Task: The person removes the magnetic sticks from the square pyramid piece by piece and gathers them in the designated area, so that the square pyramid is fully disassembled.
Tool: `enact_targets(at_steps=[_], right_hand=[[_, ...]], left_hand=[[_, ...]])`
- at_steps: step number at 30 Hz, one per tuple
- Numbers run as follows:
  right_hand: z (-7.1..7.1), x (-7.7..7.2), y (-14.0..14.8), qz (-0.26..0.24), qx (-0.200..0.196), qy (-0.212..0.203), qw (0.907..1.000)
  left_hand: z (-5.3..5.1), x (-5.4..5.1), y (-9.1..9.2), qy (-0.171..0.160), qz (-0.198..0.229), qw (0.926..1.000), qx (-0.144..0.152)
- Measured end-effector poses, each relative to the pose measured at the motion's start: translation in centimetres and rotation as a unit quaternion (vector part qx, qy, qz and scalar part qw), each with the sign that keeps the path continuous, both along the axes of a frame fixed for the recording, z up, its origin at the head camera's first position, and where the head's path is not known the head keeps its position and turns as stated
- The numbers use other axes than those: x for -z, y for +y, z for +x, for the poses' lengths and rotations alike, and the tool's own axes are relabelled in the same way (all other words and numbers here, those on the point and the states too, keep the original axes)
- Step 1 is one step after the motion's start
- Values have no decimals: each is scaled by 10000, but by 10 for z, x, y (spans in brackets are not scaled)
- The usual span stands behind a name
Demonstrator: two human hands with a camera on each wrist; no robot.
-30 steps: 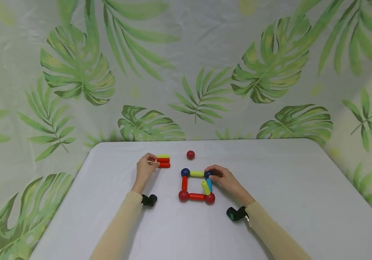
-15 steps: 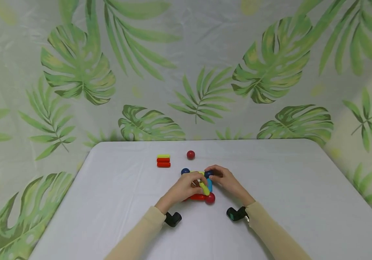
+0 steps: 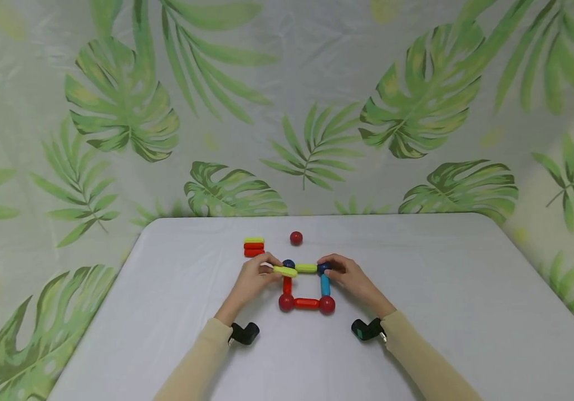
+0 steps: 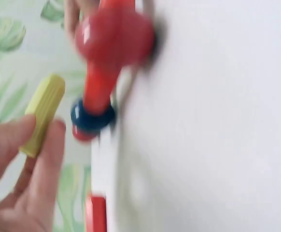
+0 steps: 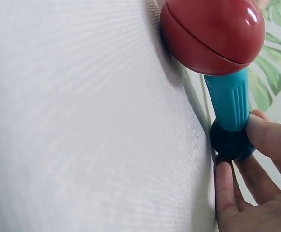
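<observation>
my left hand pinches a yellow stick, raised near the far left corner of the square frame; my right hand grips its far right blue ball.

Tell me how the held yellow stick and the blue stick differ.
The yellow stick is aloft in the left hand; the blue stick links a red ball and a navy ball. In the head view, the yellow stick lies nearly crosswise, the blue stick front-to-back. Both are grooved.
</observation>
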State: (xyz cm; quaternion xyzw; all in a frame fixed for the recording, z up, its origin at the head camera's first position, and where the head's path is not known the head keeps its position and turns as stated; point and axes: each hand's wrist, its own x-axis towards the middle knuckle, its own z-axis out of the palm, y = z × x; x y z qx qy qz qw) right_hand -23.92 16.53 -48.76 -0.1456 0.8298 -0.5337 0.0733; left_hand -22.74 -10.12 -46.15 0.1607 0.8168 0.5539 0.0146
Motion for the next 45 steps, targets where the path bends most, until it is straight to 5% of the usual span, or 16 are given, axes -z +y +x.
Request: enact_targets(at_steps=[4, 6, 14, 19, 23, 26, 29, 31, 34, 39, 42, 45], right_hand=[[0, -1, 2, 0, 58, -40, 10000], [1, -1, 2, -23, 18, -52, 10000], [14, -24, -5, -119, -111, -77, 9998], [21, -35, -7, -44, -104, -75, 9999], [22, -36, -8, -72, -65, -110, 9999], [22, -36, -8, -85, -44, -118, 9999], [15, -25, -6, -125, -38, -90, 9999], [9, -15, -5, -174, -58, -77, 9998], [1, 1, -1, -215, -81, -48, 9997], [2, 1, 0, -162, -109, -33, 9998], [2, 1, 1, -147, -110, 9, 9998], [3, 0, 1, -148, -77, 15, 9999]], left_hand=[[-17, 5, -27, -45, -290, 9921, -1218], [-26, 9, -37, -153, -497, 9869, -1527], [-49, 16, -51, -392, -972, 9792, -1738], [-52, 13, -51, -318, -1144, 9767, -1786], [-47, 9, -42, 158, -1091, 9847, -1347], [-43, 6, -25, 471, -995, 9938, -158], [-40, 2, -7, 324, -1233, 9861, 1064], [-39, -1, 5, 167, -1623, 9762, 1425], [-40, -2, 18, 162, -2262, 9627, 1478], [-42, 0, 29, 317, -2913, 9473, 1297], [-40, 1, 30, 425, -3026, 9449, 1177], [-38, 3, 30, 485, -2883, 9508, 1027]])
